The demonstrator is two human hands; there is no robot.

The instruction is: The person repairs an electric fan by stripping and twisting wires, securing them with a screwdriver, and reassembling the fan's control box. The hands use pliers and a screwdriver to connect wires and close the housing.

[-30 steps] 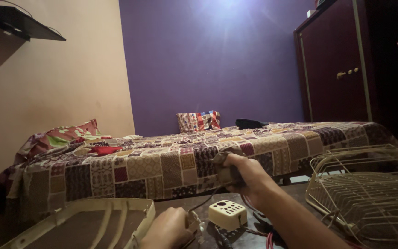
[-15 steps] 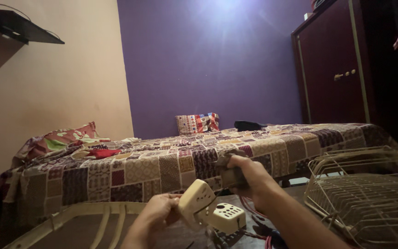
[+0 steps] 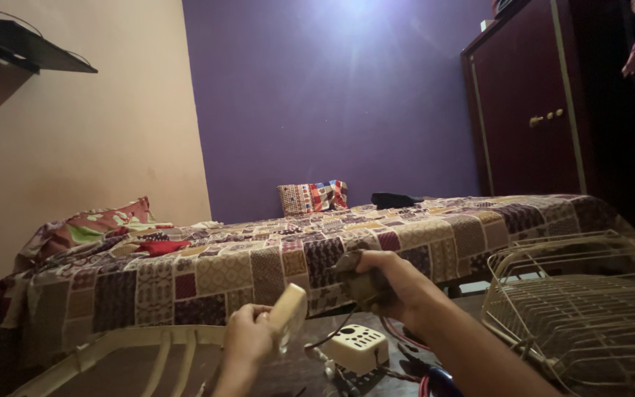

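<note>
My left hand (image 3: 246,340) grips a flat cream plastic piece (image 3: 289,311), held upright near the bottom centre of the head view. My right hand (image 3: 380,276) is closed around a dark grey part (image 3: 359,278) just above and right of it, in front of the bed's edge. Below the two hands lies a cream perforated plastic cover (image 3: 356,347) with thin wires (image 3: 398,337) trailing from it toward the right hand.
A cream wire fan guard (image 3: 582,309) stands at the right. Another cream guard or frame (image 3: 148,353) lies at the lower left. Behind is a bed (image 3: 259,257) with a patchwork cover and pillows (image 3: 311,197). A dark wardrobe (image 3: 531,110) fills the back right.
My left hand has risen from beside the cream cover, bringing the flat cream piece up with it. My right hand has stayed about where it was, closed on the dark part.
</note>
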